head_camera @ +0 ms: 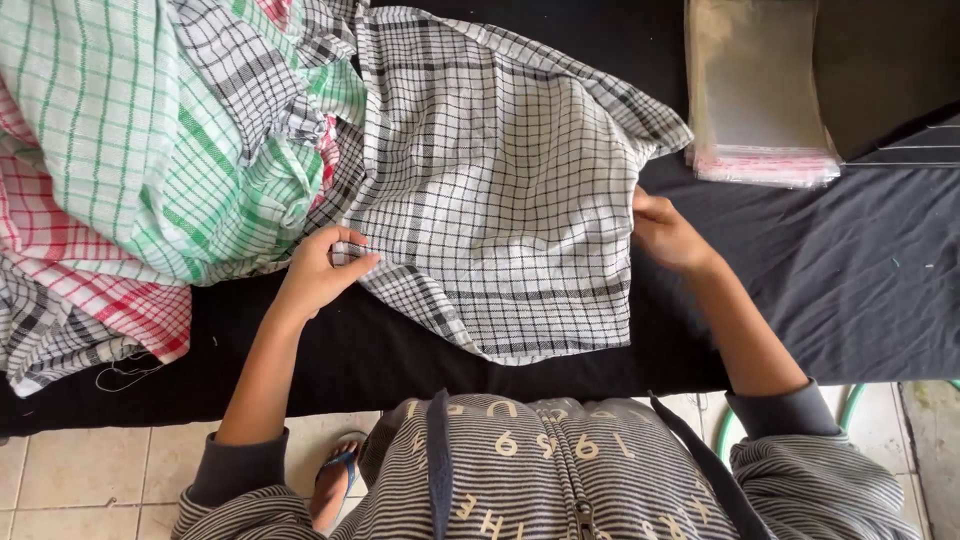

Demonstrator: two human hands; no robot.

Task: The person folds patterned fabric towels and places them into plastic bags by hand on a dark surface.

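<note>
Your left hand (322,268) and right hand (665,232) both have fingers pinched on opposite edges of the black-checked cloth (500,200), spread on the dark tabletop (860,270). Pull evenly, keep it taut, and mind the cloth pile (130,160) alongside.

Soft, even daylight, faint shadows, sharp focus, slight edge distortion.
</note>
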